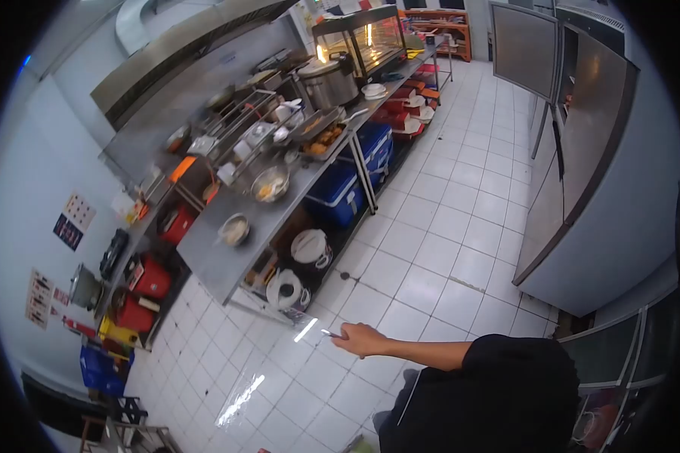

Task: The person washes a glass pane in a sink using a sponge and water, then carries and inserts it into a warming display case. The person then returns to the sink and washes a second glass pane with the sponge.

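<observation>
My right hand (361, 340) reaches out to the left over the white tiled floor, at the end of a bare forearm below a black sleeve. Its fingers are closed around a small thin object (328, 334) with a light, shiny tip. Most of that object is hidden in the grip, so its kind does not show. Nearest to the hand is a pot with a white lid (283, 290), on the low shelf of the steel table (268, 226). My left hand is out of view.
On the table are a bowl (235, 229), a larger metal bowl (270, 183), a tray of fried food (326, 142) and a big pot (329, 81). Blue coolers (336, 195) sit underneath. A tall steel cabinet (582, 143) with an open door (525, 47) stands right of the tiled aisle.
</observation>
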Tool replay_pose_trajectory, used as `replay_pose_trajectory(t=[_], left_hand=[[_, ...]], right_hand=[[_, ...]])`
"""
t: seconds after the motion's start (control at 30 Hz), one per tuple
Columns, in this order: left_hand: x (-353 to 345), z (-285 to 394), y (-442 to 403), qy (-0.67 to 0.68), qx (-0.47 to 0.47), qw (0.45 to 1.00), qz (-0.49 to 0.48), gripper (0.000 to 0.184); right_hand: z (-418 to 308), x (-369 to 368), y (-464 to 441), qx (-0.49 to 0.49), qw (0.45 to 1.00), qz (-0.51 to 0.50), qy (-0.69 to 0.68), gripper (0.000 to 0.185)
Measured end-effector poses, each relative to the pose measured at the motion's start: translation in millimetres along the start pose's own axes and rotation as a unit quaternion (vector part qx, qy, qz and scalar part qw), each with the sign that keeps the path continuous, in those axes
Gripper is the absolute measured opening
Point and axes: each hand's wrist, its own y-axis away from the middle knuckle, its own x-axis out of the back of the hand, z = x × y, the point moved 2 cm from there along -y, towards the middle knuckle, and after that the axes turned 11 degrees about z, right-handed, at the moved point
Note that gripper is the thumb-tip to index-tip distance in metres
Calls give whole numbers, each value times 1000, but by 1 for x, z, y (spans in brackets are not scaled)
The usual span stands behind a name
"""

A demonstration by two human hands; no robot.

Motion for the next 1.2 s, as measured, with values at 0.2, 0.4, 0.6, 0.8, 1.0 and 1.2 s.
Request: replay_pose_trajectory(t=[0.2, 0.4, 0.6, 0.8, 1.0, 1.2], left_hand=[[-160, 96, 19, 25, 58, 994, -91, 51], [-387, 186, 46, 17, -24, 983, -180, 31], [-636, 297, 123, 114, -98, 898, -414, 31], [-771, 448, 249, 124, -126, 726, -664, 39], [-924, 498, 378, 101, -194, 682, -697, 39], [-1065, 583, 441, 120, -186, 713, -666, 42]], right_hand=[[42, 94, -86, -54, 995, 88, 12, 50], [125, 207, -177, -94, 955, 281, 6, 57], [144, 381, -212, -193, 857, 476, -50, 49], [229, 502, -192, -164, 702, 692, 30, 48], [305, 587, -226, -273, 627, 728, 51, 50], [280, 735, -360, -245, 634, 733, 3, 50]])
